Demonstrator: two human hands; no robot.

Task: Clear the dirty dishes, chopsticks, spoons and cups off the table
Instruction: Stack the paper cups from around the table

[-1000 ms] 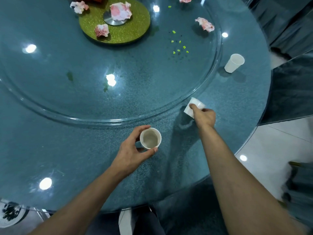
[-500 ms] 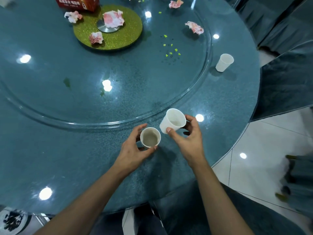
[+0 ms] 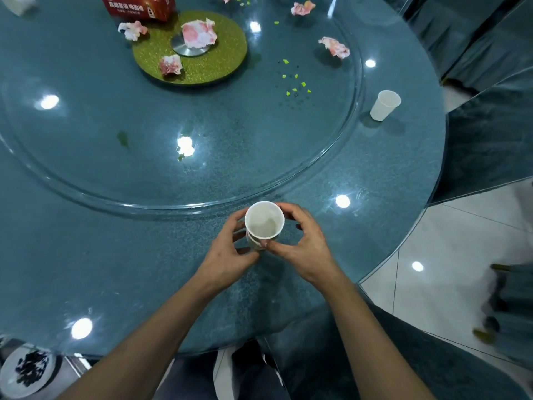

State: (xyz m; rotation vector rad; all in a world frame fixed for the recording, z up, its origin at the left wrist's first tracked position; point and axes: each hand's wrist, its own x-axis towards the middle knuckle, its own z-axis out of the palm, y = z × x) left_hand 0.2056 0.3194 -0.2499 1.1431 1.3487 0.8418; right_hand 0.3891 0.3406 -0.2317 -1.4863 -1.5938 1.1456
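The white paper cup (image 3: pixel 264 223) from the right hand (image 3: pixel 302 246) now sits nested in the lower cup (image 3: pixel 253 245) held by the left hand (image 3: pixel 227 255), over the table's (image 3: pixel 115 269) near side. Both grips curl round this stack of 2, thumbs toward the person. 1 lone cup (image 3: pixel 385 105) stands upright far right.

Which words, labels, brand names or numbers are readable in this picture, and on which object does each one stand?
On the red box: white Chinese characters, too blurred to quote.
On the held cups and the lone cup: no print visible.
No other text shows.
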